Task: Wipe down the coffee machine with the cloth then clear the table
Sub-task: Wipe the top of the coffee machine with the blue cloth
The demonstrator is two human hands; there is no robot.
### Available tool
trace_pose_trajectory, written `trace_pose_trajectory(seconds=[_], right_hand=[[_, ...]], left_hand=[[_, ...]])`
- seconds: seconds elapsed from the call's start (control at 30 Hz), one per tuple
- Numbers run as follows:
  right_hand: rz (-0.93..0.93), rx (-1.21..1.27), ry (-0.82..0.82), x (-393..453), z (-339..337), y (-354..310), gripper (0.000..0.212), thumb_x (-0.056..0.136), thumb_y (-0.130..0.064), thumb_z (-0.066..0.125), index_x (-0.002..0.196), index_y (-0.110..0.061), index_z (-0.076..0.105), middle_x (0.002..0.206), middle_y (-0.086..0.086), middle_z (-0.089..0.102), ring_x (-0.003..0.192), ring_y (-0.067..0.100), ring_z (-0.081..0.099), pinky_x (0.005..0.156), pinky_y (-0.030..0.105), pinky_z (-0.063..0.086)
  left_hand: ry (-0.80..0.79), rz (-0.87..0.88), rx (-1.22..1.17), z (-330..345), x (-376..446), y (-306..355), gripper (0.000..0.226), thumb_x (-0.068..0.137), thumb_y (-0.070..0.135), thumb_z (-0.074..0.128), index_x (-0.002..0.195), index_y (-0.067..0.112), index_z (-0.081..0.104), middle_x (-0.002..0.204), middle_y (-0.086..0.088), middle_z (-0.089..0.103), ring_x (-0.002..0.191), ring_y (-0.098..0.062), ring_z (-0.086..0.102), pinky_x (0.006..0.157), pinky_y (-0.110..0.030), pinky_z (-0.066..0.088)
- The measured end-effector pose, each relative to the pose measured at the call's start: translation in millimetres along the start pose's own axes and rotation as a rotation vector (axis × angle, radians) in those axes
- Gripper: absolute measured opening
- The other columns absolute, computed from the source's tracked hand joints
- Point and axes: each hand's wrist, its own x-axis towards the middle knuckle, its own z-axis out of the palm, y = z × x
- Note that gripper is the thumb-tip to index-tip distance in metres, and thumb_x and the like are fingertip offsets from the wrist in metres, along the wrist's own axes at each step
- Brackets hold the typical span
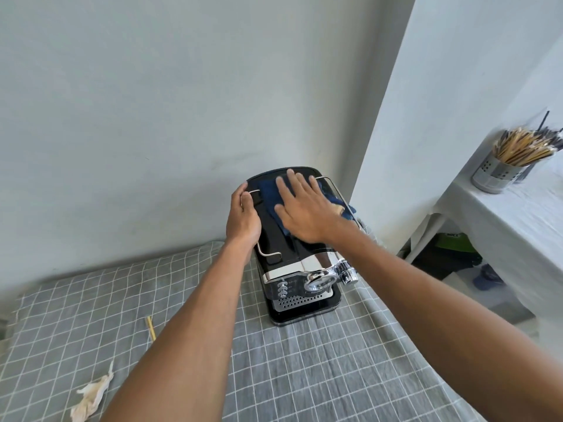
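Two bare arms reach up from the bottom edge toward 12 o'clock, over a table [304,376] with a grey checked cover. Near the 7 o'clock corner a crumpled bit of paper [91,397] lies on the cover, and a thin yellow stick [151,328] lies a little past it, toward 9 o'clock of the arms. These look like the things to clear away later.

Past the middle stands the coffee machine [292,239]. It is black on top and shiny silver in front. Its long side runs from 6 o'clock to 12 o'clock. Its front, with the round buttons and the holey drip tray, points back at the person, toward 6 o'clock. Its back is close to the wall.

On the flat top lies the dark blue cloth [271,193]. The right hand [304,211] lies flat on it with fingers straight and spread, pressing it down. The fingers point to 11 o'clock. A bit of cloth sticks out at 3 o'clock of the hand, over the thin metal rail.

The left hand [243,217] is at 9 o'clock of the cloth. Its fingers curl round the metal rail on that side and hold the machine steady.

I think the top is being wiped now. The right hand is on the cloth, so it should do the wiping, sliding along the long way. The front and sides look not yet done.
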Motion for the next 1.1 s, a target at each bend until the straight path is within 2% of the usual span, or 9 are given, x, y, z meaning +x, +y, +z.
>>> trace_pose_trajectory(seconds=[0.17, 0.33, 0.43, 0.5, 0.57, 0.7, 0.8, 0.9, 1.1], right_hand=[[-0.25, -0.079, 0.002, -74.1, 5.2, 12.5, 0.067, 0.106, -0.043, 0.016, 0.162, -0.007, 0.021, 0.171, 0.018, 0.009, 0.159, 0.033, 0.006, 0.129, 0.049, 0.006], [-0.043, 0.02, -0.013, -35.1, -0.8, 14.0, 0.066, 0.11, -0.041, 0.017, 0.164, -0.008, 0.003, 0.172, 0.016, -0.002, 0.16, 0.03, -0.003, 0.128, 0.045, -0.003], [-0.012, 0.079, 0.041, -17.1, 4.0, 9.1, 0.064, 0.11, -0.037, 0.021, 0.164, -0.008, 0.006, 0.172, 0.017, 0.001, 0.16, 0.031, -0.001, 0.127, 0.047, -0.004], [-0.026, 0.095, 0.024, -14.9, 3.9, 12.0, 0.064, 0.109, -0.036, 0.023, 0.164, -0.009, 0.006, 0.172, 0.016, 0.0, 0.16, 0.031, -0.002, 0.127, 0.047, -0.004], [-0.067, 0.089, -0.037, -17.2, 0.3, 15.9, 0.065, 0.109, -0.038, 0.023, 0.164, -0.01, 0.002, 0.172, 0.016, -0.005, 0.159, 0.031, -0.005, 0.127, 0.048, -0.005], [-0.311, -0.04, -0.104, -43.1, -1.2, 34.0, 0.067, 0.107, -0.042, 0.016, 0.163, -0.006, 0.012, 0.171, 0.018, -0.005, 0.159, 0.035, -0.008, 0.126, 0.051, -0.003], [-0.382, -0.045, -0.093, -51.2, -1.0, 50.4, 0.061, 0.111, -0.038, 0.018, 0.164, -0.008, 0.017, 0.173, 0.013, -0.003, 0.159, 0.025, -0.011, 0.129, 0.047, -0.003], [-0.266, -0.016, -0.051, -36.6, -2.0, 39.0, 0.06, 0.111, -0.034, 0.023, 0.165, -0.01, 0.009, 0.173, 0.011, -0.006, 0.159, 0.023, -0.012, 0.129, 0.046, -0.004], [-0.236, 0.045, -0.066, -45.0, 0.5, 29.3, 0.075, 0.101, -0.052, 0.008, 0.165, -0.013, 0.002, 0.172, 0.009, -0.011, 0.159, 0.025, -0.012, 0.127, 0.043, -0.008]], left_hand=[[-0.044, -0.044, -0.017, 0.4, 2.2, -2.6, 0.05, 0.109, 0.046, 0.025, 0.156, 0.032, 0.034, 0.159, 0.006, 0.039, 0.141, -0.015, 0.04, 0.104, -0.021, 0.026], [-0.194, -0.069, -0.089, -6.7, -10.0, -2.1, 0.062, 0.106, 0.053, 0.033, 0.162, 0.031, 0.014, 0.166, 0.005, 0.022, 0.15, -0.016, 0.027, 0.121, -0.032, 0.019], [-0.288, -0.02, -0.219, -11.1, -31.4, -4.5, 0.069, 0.106, 0.049, 0.04, 0.162, 0.03, 0.005, 0.167, 0.013, 0.013, 0.15, -0.006, 0.019, 0.115, -0.023, 0.02], [-0.318, 0.019, -0.285, -13.3, -42.2, -8.9, 0.057, 0.105, 0.044, 0.043, 0.157, 0.035, 0.02, 0.156, 0.023, 0.033, 0.139, 0.006, 0.036, 0.111, -0.018, 0.033], [-0.329, 0.03, -0.323, -12.9, -47.4, -11.6, 0.045, 0.106, 0.039, 0.045, 0.147, 0.042, 0.028, 0.136, 0.036, 0.043, 0.118, 0.02, 0.049, 0.09, -0.005, 0.044], [-0.321, 0.029, -0.297, -13.6, -45.2, -10.2, 0.066, 0.106, 0.041, 0.043, 0.162, 0.03, 0.009, 0.155, 0.024, 0.025, 0.124, 0.02, 0.039, 0.091, 0.002, 0.034], [-0.329, 0.042, -0.31, -8.9, -48.6, -14.0, 0.063, 0.106, 0.055, 0.028, 0.162, 0.029, 0.017, 0.164, 0.012, 0.026, 0.141, 0.006, 0.033, 0.115, -0.017, 0.03], [-0.301, -0.022, -0.407, -2.9, -54.3, -23.8, 0.057, 0.106, 0.057, 0.024, 0.16, 0.037, 0.021, 0.161, 0.003, 0.036, 0.143, -0.013, 0.042, 0.115, -0.037, 0.04], [-0.277, 0.017, -0.264, -7.4, -45.8, -23.3, 0.066, 0.107, 0.038, 0.045, 0.159, 0.043, 0.006, 0.165, 0.008, 0.025, 0.14, -0.007, 0.041, 0.109, -0.027, 0.043]])
